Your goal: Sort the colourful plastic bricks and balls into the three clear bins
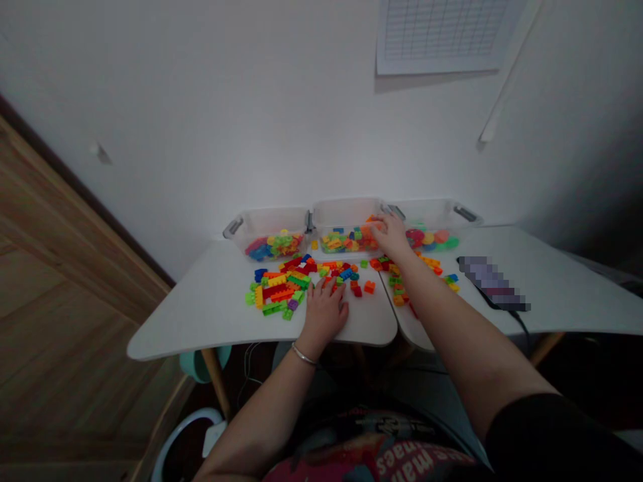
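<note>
My left hand [324, 309] lies on the near edge of a loose pile of colourful toy building bricks [281, 281], its fingers spread and touching some of them. My right hand [389, 234] reaches over the right end of the middle clear plastic bin [346, 209]. Its fingers are bent round an orange building brick [372, 219], partly hidden by the hand. Small bricks in several colours lie in the bottom of that bin. Under and beside my right forearm is another group of bricks [396, 289], partly covered by the arm.
A left bin [274, 217] holds bricks or similar small pieces; a right bin [432, 211] holds round coloured pieces. A phone [492, 282] with a cable lies on the right of the white tables [201, 321]. The wall stands close behind the bins.
</note>
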The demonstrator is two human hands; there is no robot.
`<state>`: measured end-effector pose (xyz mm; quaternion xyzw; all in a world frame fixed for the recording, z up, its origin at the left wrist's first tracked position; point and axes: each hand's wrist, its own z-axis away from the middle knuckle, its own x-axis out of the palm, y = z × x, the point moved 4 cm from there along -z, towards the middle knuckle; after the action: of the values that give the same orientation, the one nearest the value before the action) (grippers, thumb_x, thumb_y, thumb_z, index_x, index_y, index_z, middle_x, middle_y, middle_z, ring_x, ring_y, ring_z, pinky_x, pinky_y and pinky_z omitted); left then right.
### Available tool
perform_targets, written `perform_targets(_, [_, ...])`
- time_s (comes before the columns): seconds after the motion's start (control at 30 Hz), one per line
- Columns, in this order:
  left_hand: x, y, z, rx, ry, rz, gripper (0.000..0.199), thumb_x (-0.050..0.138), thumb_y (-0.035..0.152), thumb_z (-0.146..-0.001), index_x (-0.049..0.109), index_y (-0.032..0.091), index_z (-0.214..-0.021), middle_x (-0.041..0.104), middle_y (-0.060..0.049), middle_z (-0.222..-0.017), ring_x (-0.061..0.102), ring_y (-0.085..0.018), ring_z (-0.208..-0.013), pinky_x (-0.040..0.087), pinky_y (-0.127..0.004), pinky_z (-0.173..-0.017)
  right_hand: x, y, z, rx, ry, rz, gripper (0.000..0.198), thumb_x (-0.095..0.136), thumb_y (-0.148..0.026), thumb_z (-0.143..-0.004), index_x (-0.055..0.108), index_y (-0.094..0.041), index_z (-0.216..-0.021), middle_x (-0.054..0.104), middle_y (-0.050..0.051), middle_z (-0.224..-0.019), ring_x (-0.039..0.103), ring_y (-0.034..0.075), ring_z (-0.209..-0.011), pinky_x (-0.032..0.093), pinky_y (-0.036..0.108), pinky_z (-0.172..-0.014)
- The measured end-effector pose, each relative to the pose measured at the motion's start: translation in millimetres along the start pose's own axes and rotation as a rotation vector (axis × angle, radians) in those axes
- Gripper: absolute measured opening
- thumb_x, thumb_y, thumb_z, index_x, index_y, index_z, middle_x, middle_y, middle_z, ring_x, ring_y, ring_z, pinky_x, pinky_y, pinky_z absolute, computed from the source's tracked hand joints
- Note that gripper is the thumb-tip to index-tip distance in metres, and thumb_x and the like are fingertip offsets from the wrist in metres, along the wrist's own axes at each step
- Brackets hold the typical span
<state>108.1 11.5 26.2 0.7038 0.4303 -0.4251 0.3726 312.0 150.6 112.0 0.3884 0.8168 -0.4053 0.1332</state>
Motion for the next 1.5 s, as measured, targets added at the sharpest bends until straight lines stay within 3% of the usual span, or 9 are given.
perform_targets(0.2, [-0.4,0.0,-0.9,-0.006,0.009,0.009,0.045,0.056,0.031,-0.088,0.060,0.026,-0.133,0.054,-0.007,-0.144,0.042,-0.032,-0.135,0.025,-0.059,-0.117,-18.4,-4.7,55.4,0.000,0.080,0.050,0.030,0.052,-0.028,-0.083,0.066,-0.016,-0.106,0.068,0.015,-0.112,0.058,0.030,-0.111,0.040,0.050,-0.103])
perform_targets(0.37, [-1.0,0.4,-1.0,-0.002,0.002,0.006,0.045,0.055,0.032,-0.089,0.059,0.026,-0.133,0.054,-0.007,-0.144,0.042,-0.032,-0.135,0.025,-0.059,-0.117,0.8,-13.0,114.2,-0.059,-0.160,0.092,0.027,0.054,-0.028,-0.082,0.068,-0.016,-0.103,0.067,0.014,-0.113,0.057,0.029,-0.112,0.042,0.047,-0.103])
perform_targets(0.47, [-1.4,0.4,-0.9,-0.003,-0.001,0.009,0.045,0.055,0.032,-0.089,0.059,0.026,-0.134,0.054,-0.007,-0.145,0.042,-0.032,-0.135,0.025,-0.059,-0.117,5.1,-16.0,133.7,-0.075,-0.270,0.112,0.028,0.057,-0.026,-0.082,0.068,-0.017,-0.106,0.067,0.013,-0.114,0.057,0.028,-0.114,0.043,0.045,-0.103])
perform_targets(0.63, [-1.7,0.4,-1.0,-0.005,-0.008,0.011,0.046,0.055,0.033,-0.089,0.058,0.026,-0.134,0.053,-0.007,-0.146,0.041,-0.031,-0.137,0.024,-0.059,-0.118,-0.8,-17.0,142.4,-0.076,-0.343,0.256,0.031,0.058,-0.020,-0.082,0.067,-0.017,-0.111,0.065,0.014,-0.117,0.056,0.030,-0.115,0.044,0.046,-0.101])
perform_targets(0.8, [-1.3,0.2,-0.5,-0.011,-0.010,0.018,0.046,0.055,0.032,-0.089,0.058,0.026,-0.134,0.053,-0.007,-0.145,0.040,-0.031,-0.138,0.023,-0.058,-0.118,4.2,-18.7,148.1,-0.097,-0.402,0.258,0.039,0.053,-0.013,-0.084,0.065,-0.022,-0.120,0.065,0.012,-0.118,0.059,0.027,-0.109,0.047,0.041,-0.097])
perform_targets(1.27, [-0.6,-0.3,0.2,-0.007,-0.001,0.026,0.045,0.056,0.033,-0.089,0.059,0.026,-0.133,0.053,-0.006,-0.145,0.040,-0.030,-0.137,0.023,-0.058,-0.119,11.2,-17.9,150.9,-0.103,-0.431,0.221,0.052,0.047,-0.002,-0.077,0.063,-0.017,-0.124,0.063,0.012,-0.124,0.059,0.024,-0.113,0.044,0.039,-0.105])
perform_targets(1.5, [-0.3,-0.9,0.2,-0.015,-0.012,0.020,0.043,0.055,0.032,-0.089,0.060,0.026,-0.131,0.054,-0.006,-0.144,0.040,-0.030,-0.137,0.023,-0.058,-0.119,7.1,-18.9,150.4,-0.037,-0.354,0.165,0.040,0.050,-0.008,-0.078,0.063,-0.020,-0.114,0.067,0.011,-0.113,0.062,0.025,-0.107,0.049,0.039,-0.098])
